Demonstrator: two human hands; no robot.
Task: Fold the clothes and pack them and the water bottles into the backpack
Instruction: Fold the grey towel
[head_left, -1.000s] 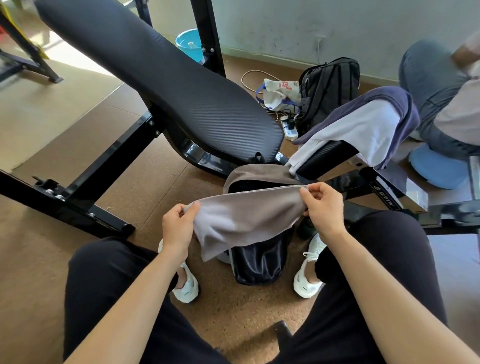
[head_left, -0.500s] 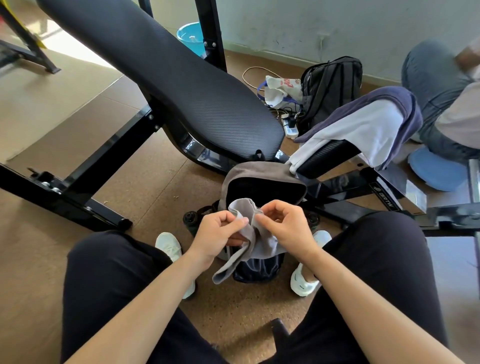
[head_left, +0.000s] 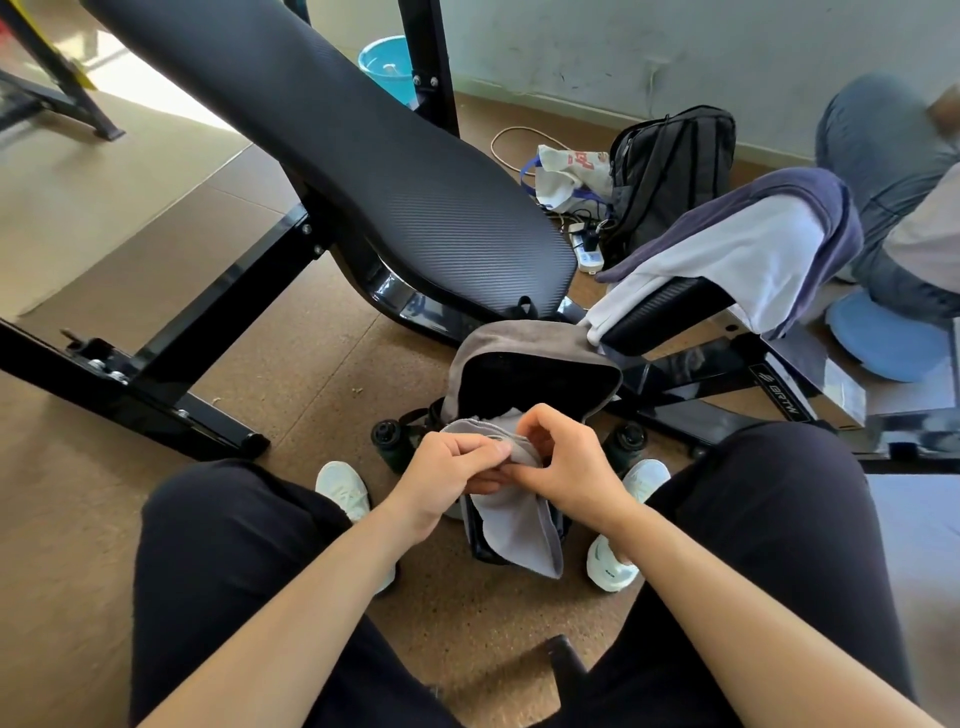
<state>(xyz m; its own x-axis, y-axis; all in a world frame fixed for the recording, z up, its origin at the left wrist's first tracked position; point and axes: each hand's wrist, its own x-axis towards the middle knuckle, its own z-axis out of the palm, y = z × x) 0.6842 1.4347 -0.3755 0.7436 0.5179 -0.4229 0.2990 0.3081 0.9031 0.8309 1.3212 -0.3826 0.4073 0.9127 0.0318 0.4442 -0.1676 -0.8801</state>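
Observation:
A grey cloth (head_left: 519, 519) hangs folded in front of the open grey-and-black backpack (head_left: 524, 348), which stands on the floor between my feet. My left hand (head_left: 447, 467) and my right hand (head_left: 566, 462) meet over the backpack's mouth, each pinching the cloth's top edge. One dark water bottle (head_left: 387, 439) stands left of the backpack and another (head_left: 626, 441) stands right of it. A white garment (head_left: 727, 260) and a purple one (head_left: 810, 202) lie draped over the bench seat pad at the right.
The black weight bench pad (head_left: 363, 145) slants across ahead, its steel frame (head_left: 171, 364) on the floor to the left. A second black backpack (head_left: 670, 166), a plastic bag (head_left: 566, 171), a power strip and a blue bucket (head_left: 387, 65) sit by the wall. Another person sits at far right.
My hands came together from wide apart, folding the spread grey cloth in half. It now hangs narrow, and both hands have shifted slightly lower over the backpack's mouth.

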